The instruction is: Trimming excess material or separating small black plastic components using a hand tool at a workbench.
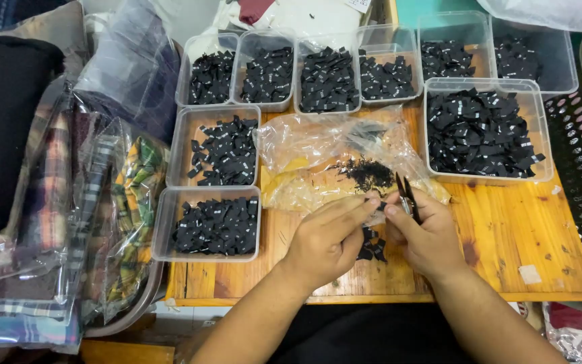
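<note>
Varnished wooden table (506,229), clear plastic tubs (170,222), matt black cloth labels (483,131), crinkled glossy plastic bag (304,145)

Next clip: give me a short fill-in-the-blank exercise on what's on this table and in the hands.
1. The right hand holds small black ____.
2. The clear tubs hold small tags coloured ____.
3. The table is made of ____.
4. The crumpled clear bag lies just ____ the left hand.

Missing words: snips; black; wood; beyond

bare wooden table (506,249) right of hands; plastic tubs (214,222) crowd left, crinkled bag (318,155) ahead
</note>
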